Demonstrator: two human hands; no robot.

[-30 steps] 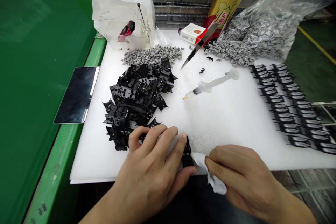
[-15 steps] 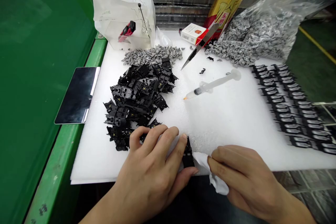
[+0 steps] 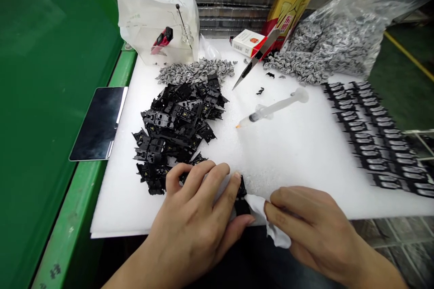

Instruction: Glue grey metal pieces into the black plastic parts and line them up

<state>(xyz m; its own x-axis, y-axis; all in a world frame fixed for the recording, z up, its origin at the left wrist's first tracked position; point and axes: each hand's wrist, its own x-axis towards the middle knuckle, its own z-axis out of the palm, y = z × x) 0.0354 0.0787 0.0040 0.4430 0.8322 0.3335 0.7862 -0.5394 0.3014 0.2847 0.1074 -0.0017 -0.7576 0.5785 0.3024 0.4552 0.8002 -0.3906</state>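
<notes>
Between the thumb and index finger of my left hand [image 3: 200, 216] a small black plastic part [image 3: 242, 206] is gripped at the near edge of the white foam sheet [image 3: 288, 158]. My right hand [image 3: 308, 226] pinches a white cloth [image 3: 261, 210], whose pointed tip touches the right side of that part. Left of centre lies a heap of similar black plastic parts [image 3: 179, 117], close beyond my left fingers. A syringe [image 3: 271, 110] with an orange tip rests on the foam, and tweezers [image 3: 252, 63] lean on a small box [image 3: 248, 41].
Small grey pieces [image 3: 196, 71] are piled behind the black heap; more fill a clear bag [image 3: 339, 36] beside a yellow bottle [image 3: 294, 0]. Rows of black parts with grey pieces [image 3: 369, 140] line the right side. A phone [image 3: 98, 122] lies on the green ledge at left.
The cloth's tip has shifted slightly left, onto the black part, together with my right hand. My left hand keeps its hold in nearly the same place.
</notes>
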